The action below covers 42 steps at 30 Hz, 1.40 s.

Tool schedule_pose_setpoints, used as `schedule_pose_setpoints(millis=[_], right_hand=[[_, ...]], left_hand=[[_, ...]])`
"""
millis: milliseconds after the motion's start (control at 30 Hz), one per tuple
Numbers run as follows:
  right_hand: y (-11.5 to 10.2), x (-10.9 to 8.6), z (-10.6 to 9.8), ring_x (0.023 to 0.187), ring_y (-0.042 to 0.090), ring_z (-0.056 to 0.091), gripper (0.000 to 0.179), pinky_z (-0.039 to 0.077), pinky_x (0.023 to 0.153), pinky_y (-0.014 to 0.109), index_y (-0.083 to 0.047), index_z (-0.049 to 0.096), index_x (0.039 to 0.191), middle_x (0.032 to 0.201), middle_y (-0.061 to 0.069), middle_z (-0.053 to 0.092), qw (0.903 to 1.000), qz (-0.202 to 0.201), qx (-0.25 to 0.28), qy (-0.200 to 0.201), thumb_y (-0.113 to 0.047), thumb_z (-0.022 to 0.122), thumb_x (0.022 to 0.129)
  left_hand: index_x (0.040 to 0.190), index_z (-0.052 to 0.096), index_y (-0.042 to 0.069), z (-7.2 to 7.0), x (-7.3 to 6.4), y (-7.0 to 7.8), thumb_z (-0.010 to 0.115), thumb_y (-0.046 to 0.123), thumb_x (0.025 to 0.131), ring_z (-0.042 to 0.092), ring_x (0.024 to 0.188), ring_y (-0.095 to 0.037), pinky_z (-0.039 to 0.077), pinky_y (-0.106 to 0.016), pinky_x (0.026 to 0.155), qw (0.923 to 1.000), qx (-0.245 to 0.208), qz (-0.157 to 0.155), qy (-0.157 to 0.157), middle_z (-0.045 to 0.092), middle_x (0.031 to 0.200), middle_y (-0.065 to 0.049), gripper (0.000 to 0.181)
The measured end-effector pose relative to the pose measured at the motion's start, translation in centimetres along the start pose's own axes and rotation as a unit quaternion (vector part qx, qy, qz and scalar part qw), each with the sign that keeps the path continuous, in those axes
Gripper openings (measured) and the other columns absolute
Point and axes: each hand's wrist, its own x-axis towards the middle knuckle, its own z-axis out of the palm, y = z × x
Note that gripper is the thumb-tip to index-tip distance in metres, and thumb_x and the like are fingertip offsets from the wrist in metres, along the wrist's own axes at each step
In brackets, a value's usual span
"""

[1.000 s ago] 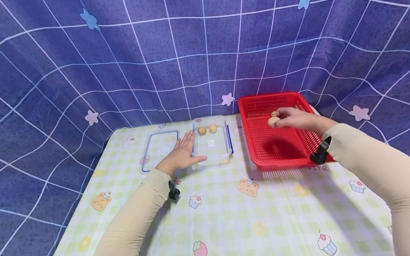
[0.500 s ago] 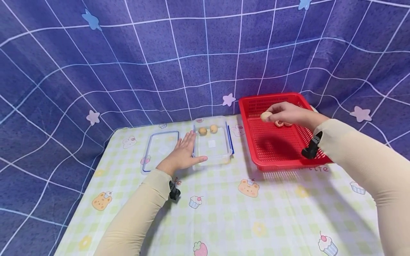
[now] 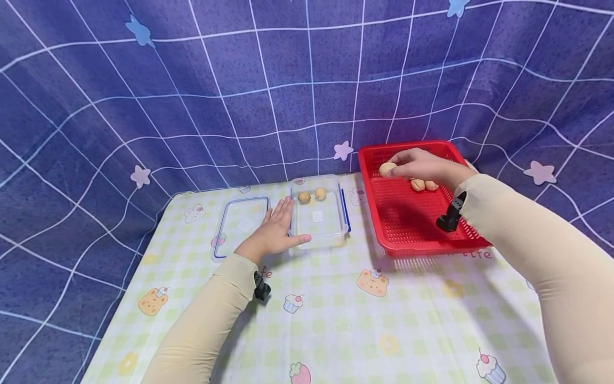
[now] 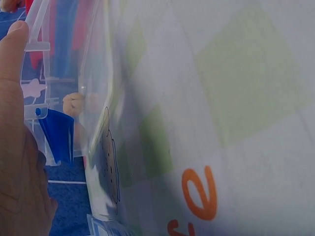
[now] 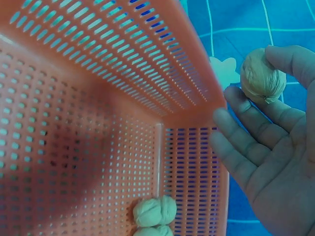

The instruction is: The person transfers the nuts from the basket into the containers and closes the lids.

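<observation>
My right hand [image 3: 416, 164] pinches a walnut [image 3: 387, 169] above the back left part of the red basket [image 3: 384, 234]. In the right wrist view the walnut [image 5: 263, 76] sits between thumb and fingers, near the basket's rim. Several more walnuts [image 3: 418, 185] lie on the basket floor. My left hand [image 3: 273, 230] lies with straight fingers against the left side of a clear plastic container [image 3: 318, 234]; its thumb [image 4: 11, 54] is by the container's wall in the left wrist view. Two walnuts [image 3: 304, 197] rest toward the back of the container.
A clear lid [image 3: 240, 218] with a blue seal lies left of the container, partly behind my left hand. A blue side flap [image 3: 346, 209] sticks out on the container's right. Behind the table [image 3: 345, 325] hangs a blue checked curtain [image 3: 268, 106].
My right hand has moved left and slightly up with the walnut, uncovering other walnuts in the basket. The left hand has stayed in place.
</observation>
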Motion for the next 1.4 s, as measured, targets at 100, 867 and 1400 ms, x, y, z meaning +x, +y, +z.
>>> schedule_pose_setpoints(millis=[100,867,1400], right_hand=[[-0.2,0.8,0.3,0.067,0.009,0.055,0.046,0.047,0.06,0.024,-0.007,0.063,0.132,0.107,0.007,0.067,1.0,0.0,-0.003,-0.001,-0.034,0.068,0.095],[-3.8,5.4,3.5,0.1,0.023,0.065,0.04,0.056,0.094,0.036,0.009,0.06,0.125,0.106,0.008,0.069,0.9917,-0.025,0.126,0.005,-0.014,0.067,0.094],[-5.6,7.6,5.2,0.099,0.017,0.062,0.046,0.052,0.101,0.046,0.006,0.06,0.13,0.114,0.011,0.066,0.9929,-0.03,0.114,0.016,-0.019,0.069,0.093]], left_hand=[[0.161,0.001,0.0,0.0,-0.1,0.0,0.055,0.071,0.091,-0.004,0.156,-0.032,-0.002,-0.055,0.123,1.0,0.0,-0.001,0.0,-0.003,0.169,-0.017,0.113],[0.161,-0.001,0.001,-0.1,-0.1,-0.1,0.052,0.074,0.091,-0.009,0.155,-0.028,0.003,-0.057,0.124,0.9999,0.0,-0.005,-0.009,-0.004,0.169,-0.017,0.115],[0.162,-0.002,0.002,-0.3,-0.2,0.0,0.049,0.077,0.089,-0.005,0.156,-0.031,0.003,-0.056,0.124,0.9999,0.003,-0.004,-0.013,-0.005,0.169,-0.015,0.116]])
